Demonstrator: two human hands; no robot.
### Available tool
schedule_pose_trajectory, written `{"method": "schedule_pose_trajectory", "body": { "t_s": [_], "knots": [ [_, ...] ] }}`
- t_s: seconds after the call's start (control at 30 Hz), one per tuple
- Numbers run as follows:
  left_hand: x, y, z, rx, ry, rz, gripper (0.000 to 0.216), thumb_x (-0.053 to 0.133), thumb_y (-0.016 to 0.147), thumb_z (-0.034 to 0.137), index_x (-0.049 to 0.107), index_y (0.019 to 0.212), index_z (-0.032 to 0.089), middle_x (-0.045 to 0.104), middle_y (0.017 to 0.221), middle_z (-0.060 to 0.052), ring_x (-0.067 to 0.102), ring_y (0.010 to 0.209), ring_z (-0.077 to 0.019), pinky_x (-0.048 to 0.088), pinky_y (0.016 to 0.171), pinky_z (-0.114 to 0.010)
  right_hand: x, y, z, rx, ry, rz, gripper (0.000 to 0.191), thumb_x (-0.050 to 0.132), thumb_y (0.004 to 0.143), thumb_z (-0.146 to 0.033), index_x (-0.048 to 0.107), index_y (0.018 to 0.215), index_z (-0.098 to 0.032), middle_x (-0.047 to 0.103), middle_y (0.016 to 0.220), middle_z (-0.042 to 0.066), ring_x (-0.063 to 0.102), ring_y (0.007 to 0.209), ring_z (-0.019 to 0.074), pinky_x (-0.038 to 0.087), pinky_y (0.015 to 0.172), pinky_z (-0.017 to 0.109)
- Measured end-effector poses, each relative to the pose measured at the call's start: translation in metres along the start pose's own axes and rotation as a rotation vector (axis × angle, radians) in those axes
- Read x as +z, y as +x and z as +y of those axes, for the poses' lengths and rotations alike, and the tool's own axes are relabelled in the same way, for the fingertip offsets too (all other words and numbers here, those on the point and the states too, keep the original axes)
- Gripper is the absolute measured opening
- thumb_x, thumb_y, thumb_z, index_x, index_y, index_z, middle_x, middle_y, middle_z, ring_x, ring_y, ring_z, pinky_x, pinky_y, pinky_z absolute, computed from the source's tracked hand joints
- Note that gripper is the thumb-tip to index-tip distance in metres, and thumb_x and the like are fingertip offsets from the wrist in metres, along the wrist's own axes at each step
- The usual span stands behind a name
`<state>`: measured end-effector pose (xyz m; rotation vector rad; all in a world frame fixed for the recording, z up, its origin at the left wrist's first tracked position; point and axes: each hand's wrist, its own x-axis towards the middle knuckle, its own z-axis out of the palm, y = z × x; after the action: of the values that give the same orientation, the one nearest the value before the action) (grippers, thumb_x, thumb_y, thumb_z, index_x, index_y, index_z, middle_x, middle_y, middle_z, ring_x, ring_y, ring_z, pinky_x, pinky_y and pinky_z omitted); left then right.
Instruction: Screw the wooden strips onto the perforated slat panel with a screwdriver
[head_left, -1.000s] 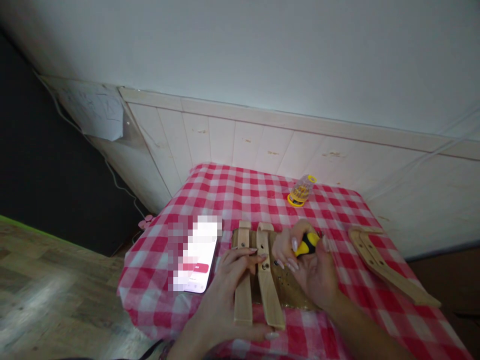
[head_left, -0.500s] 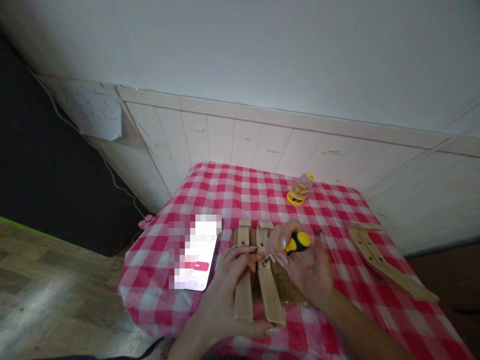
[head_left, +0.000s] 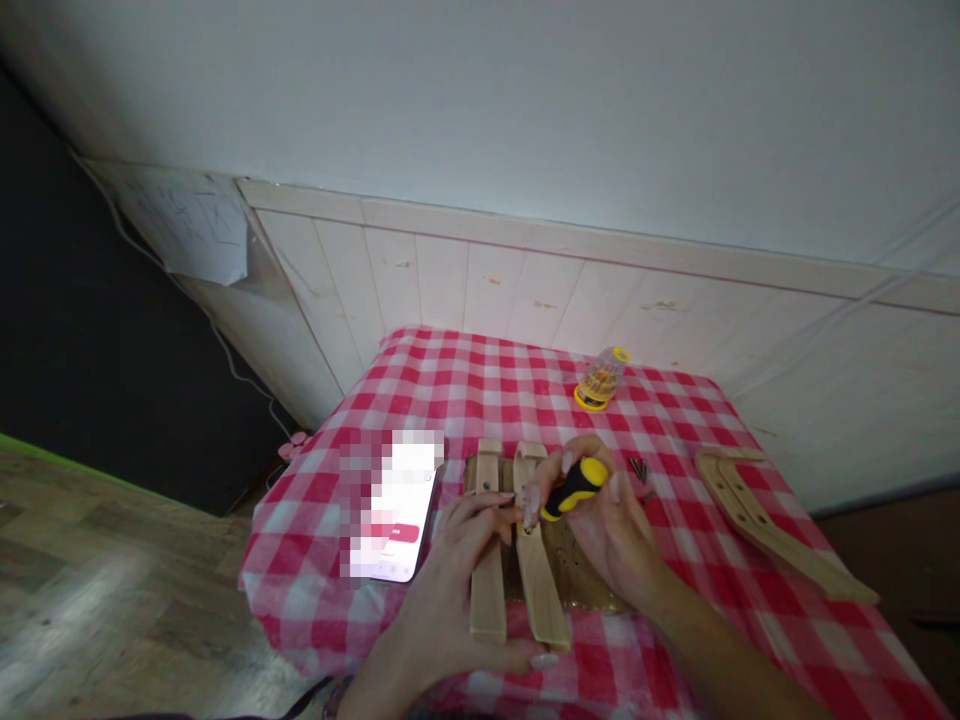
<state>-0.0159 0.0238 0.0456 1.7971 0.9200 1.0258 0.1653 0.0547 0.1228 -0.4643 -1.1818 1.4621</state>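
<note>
My right hand point(head_left: 600, 525) is closed around a yellow and black screwdriver point(head_left: 574, 486), its tip pointed down-left at a wooden strip point(head_left: 538, 585). My left hand point(head_left: 457, 590) lies over a second wooden strip point(head_left: 487, 590), fingers curled on top and the thumb under the strips' near ends. Both strips rest on a brown wooden board point(head_left: 581, 575) on the red and white checked tablecloth point(head_left: 465, 390).
A phone point(head_left: 394, 515) with a lit screen lies left of the strips. A small clear jar with a yellow lid point(head_left: 600, 380) stands at the back. A few dark screws point(head_left: 639, 468) and two more wooden pieces point(head_left: 765, 530) lie to the right. A white panelled wall rises behind.
My right hand has turned and shifted left, bringing the screwdriver's tip down to the strip. My left hand has stayed on the strips.
</note>
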Motion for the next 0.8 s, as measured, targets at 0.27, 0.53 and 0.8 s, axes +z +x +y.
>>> {"method": "schedule_pose_trajectory", "body": {
  "t_s": [0.27, 0.53, 0.8],
  "knots": [
    [-0.002, -0.003, 0.002, -0.041, 0.004, -0.02, 0.079, 0.093, 0.061, 0.074, 0.064, 0.118, 0.027, 0.059, 0.146, -0.014, 0.05, 0.143, -0.0442, 0.045, 0.118, -0.064, -0.002, -0.004, 0.004, 0.019, 0.004, 0.12, 0.036, 0.064, 0.098, -0.066, 0.065, 0.107, -0.03, 0.054, 0.065, -0.004, 0.045, 0.055, 0.0174, 0.049, 0.056, 0.032],
    [0.0, -0.005, -0.001, -0.035, 0.019, 0.013, 0.087, 0.095, 0.06, 0.072, 0.064, 0.127, 0.027, 0.055, 0.151, -0.016, 0.049, 0.144, -0.0459, 0.045, 0.117, -0.067, 0.006, 0.001, -0.003, 0.128, 0.042, 0.089, 0.046, 0.06, 0.097, -0.071, 0.07, 0.09, -0.026, 0.047, 0.065, -0.002, 0.046, 0.058, 0.0188, 0.051, 0.059, 0.034],
    [-0.002, -0.001, 0.0, 0.004, 0.001, -0.008, 0.076, 0.095, 0.059, 0.072, 0.063, 0.111, 0.026, 0.061, 0.143, -0.015, 0.055, 0.139, -0.044, 0.049, 0.114, -0.064, -0.005, -0.006, 0.002, 0.053, -0.089, 0.069, 0.041, 0.059, 0.1, -0.067, 0.065, 0.095, -0.026, 0.062, 0.074, 0.001, 0.062, 0.066, 0.0214, 0.055, 0.066, 0.038]
  ]
}}
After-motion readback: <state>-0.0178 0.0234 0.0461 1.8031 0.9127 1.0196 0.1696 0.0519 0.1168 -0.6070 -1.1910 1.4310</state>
